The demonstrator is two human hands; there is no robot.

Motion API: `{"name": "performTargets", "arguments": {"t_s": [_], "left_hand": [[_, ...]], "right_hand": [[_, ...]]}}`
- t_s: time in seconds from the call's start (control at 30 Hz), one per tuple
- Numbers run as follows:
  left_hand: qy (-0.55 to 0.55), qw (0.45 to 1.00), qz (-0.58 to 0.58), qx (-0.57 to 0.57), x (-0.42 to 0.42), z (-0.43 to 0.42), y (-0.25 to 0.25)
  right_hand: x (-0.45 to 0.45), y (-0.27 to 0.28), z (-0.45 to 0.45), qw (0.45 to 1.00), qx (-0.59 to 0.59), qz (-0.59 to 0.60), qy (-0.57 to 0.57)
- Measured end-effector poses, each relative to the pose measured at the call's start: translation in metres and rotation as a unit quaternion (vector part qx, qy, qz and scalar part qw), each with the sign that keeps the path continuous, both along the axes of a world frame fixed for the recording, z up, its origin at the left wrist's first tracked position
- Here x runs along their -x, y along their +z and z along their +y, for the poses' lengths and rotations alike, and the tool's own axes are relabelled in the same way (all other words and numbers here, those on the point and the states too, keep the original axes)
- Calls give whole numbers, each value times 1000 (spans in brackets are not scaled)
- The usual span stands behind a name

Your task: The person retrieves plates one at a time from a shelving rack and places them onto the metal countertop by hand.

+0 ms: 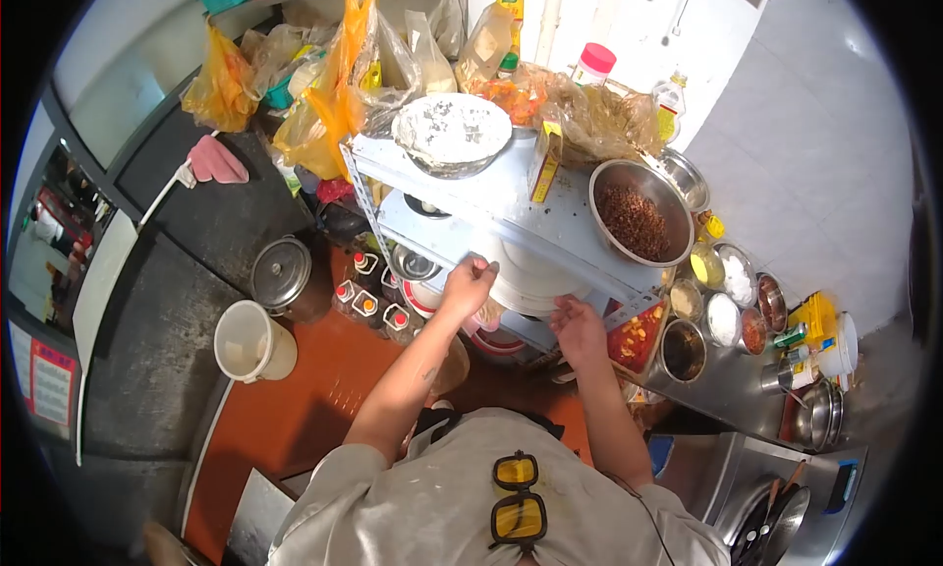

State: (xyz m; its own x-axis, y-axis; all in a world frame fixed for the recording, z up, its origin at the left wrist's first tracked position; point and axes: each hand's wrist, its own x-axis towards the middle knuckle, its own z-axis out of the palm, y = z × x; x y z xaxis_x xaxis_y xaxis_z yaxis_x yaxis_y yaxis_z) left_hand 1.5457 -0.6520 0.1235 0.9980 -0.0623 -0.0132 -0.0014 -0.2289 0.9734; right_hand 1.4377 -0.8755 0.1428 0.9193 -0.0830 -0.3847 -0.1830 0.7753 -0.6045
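Note:
A stack of white plates (535, 277) sits on the lower level of the metal shelf, partly hidden under the upper board. My left hand (470, 287) is at the left side of the plates, thumb and fingers pinched together; what they hold, if anything, is too small to make out. At the right side of the stack, my right hand (578, 326) has loosely bent fingers, apart from each other, near the plate rim. Whether it touches the plates I cannot tell. Above, on the top board (491, 191), stand a flour-dusted white bowl (452, 129) and a steel bowl of dark red flakes (634, 217).
Several sauce bottles (368, 301) stand on the red floor, near a white bucket (255, 340) and a lidded steel pot (281, 274). Seasoning bowls (724, 318) line the counter at right, beside a tray of red chili oil (636, 336). Plastic bags (324, 114) crowd the back left.

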Motion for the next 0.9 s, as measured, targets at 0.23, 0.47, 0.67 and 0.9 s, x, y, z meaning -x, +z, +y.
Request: {"name": "performTargets", "arguments": {"t_s": [0.23, 0.47, 0.67, 0.9], "left_hand": [[11, 995, 41, -86, -21, 0, 17], [-52, 991, 23, -118, -27, 4, 35], [-143, 978, 95, 122, -38, 5, 13], [-137, 961, 27, 237, -4, 20, 13]], "right_hand": [[-11, -7, 2, 998, 59, 10, 20], [-28, -10, 2, 994, 100, 35, 20], [-32, -3, -1, 991, 121, 49, 14], [-8, 7, 21, 987, 160, 0, 20]]}}
